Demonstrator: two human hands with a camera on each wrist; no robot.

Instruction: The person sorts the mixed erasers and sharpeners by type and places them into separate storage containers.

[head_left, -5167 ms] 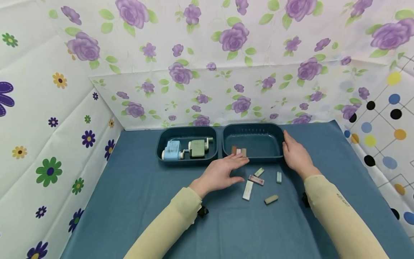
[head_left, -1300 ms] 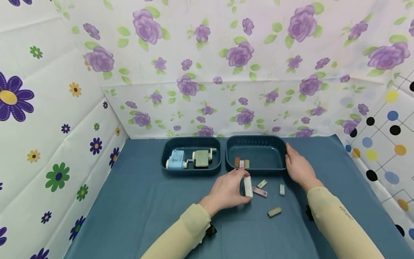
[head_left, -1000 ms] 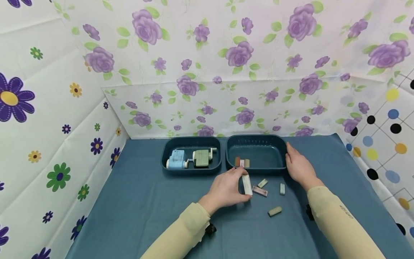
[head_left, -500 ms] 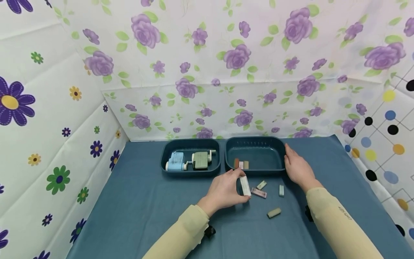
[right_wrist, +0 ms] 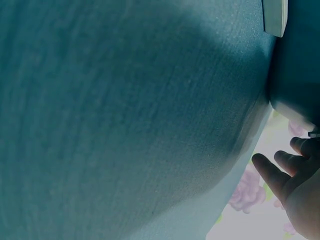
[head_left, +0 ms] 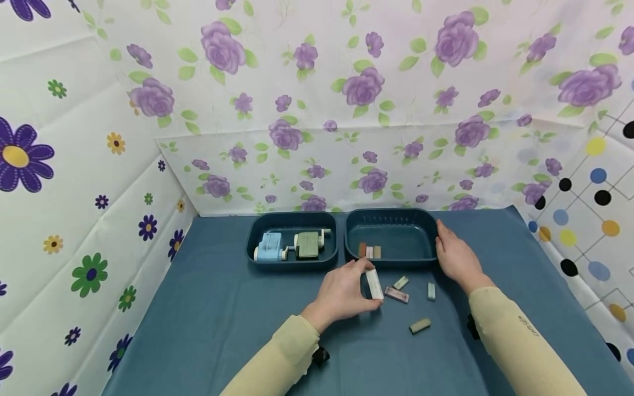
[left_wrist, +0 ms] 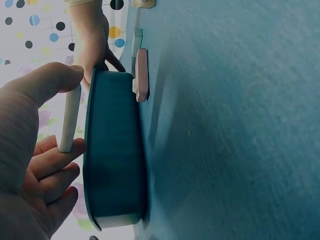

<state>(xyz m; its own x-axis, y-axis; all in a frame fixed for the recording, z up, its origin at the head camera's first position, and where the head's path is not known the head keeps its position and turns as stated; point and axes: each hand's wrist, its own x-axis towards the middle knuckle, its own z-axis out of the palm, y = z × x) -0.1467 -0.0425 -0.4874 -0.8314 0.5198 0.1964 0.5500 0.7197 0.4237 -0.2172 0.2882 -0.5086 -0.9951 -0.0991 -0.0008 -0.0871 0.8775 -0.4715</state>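
Observation:
My left hand (head_left: 342, 291) pinches a long white eraser (head_left: 375, 284) between thumb and fingertips, just in front of the right-hand dark blue tray (head_left: 406, 236). In the left wrist view this eraser (left_wrist: 70, 117) is held above the table, beside the tray wall (left_wrist: 115, 145). Three small erasers stand side by side in the tray's front left corner: a brown one (head_left: 362, 250), a pale pink one (head_left: 369, 252) and a tan one (head_left: 377, 252). My right hand (head_left: 458, 256) rests against the tray's right end, fingers fairly straight.
On the cloth before the tray lie a pinkish eraser (head_left: 397, 295), a pale green one (head_left: 400, 282), a light bluish one (head_left: 431, 291) and an olive one (head_left: 420, 326). A second tray (head_left: 292, 265) at left holds blue (head_left: 270, 246) and green (head_left: 308, 245) crank pencil sharpeners.
The white eraser lay on the cloth in the oldest frame; my left hand has picked it up. Over the last second it has shifted slightly left. My right hand stays at the tray.

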